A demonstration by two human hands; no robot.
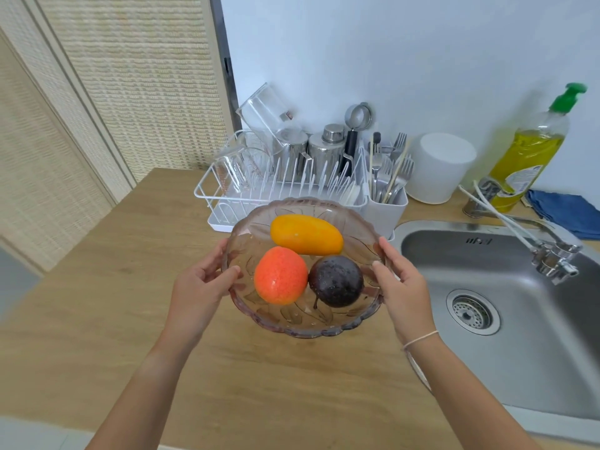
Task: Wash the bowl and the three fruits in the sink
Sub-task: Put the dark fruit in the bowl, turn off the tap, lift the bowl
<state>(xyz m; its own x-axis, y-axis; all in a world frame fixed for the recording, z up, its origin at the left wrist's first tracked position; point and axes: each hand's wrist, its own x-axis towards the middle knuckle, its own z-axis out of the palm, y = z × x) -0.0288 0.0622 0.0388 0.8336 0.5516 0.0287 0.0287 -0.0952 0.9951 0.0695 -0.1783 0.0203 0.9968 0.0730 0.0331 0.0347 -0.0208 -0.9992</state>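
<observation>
Both hands, left hand (201, 280) and right hand (401, 287), grip the tinted scalloped glass bowl's (292, 323) rim, fingers curled.

Bright even daylight, soft shadows, wide-angle bending at edges (slight overall softness)

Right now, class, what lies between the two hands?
In the head view, the glass bowl with three fruits lies between the left hand and right hand.
</observation>
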